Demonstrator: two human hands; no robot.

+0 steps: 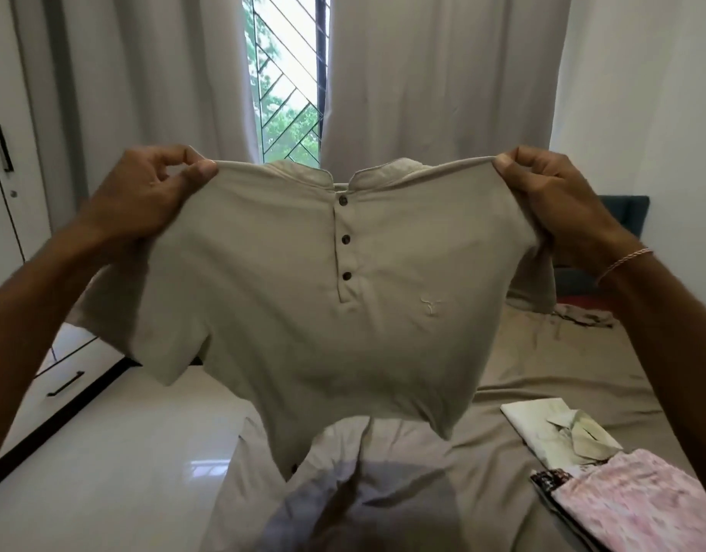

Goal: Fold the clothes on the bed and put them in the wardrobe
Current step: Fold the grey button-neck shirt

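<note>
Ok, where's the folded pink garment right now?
Head view, bottom right: the folded pink garment lies on the bed, touching the folded white shirt just beyond it.

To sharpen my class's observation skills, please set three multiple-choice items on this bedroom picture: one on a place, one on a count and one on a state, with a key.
1. Where do the folded clothes lie?
A. on the bed, at the right of the view
B. on a chair
C. in a basket

2. How many dark buttons show on the placket of the beige shirt?
A. one
B. three
C. five

3. What state is the beige shirt in?
A. folded flat
B. on a hanger
C. held up unfolded, with the left hand and the right hand pinching its shoulders

Key:
1 A: the stack rests on the sheet at lower right.
2 B: three buttons stand in a line below the collar.
3 C: both hands pinch the shoulder seams and the shirt hangs open.
</note>
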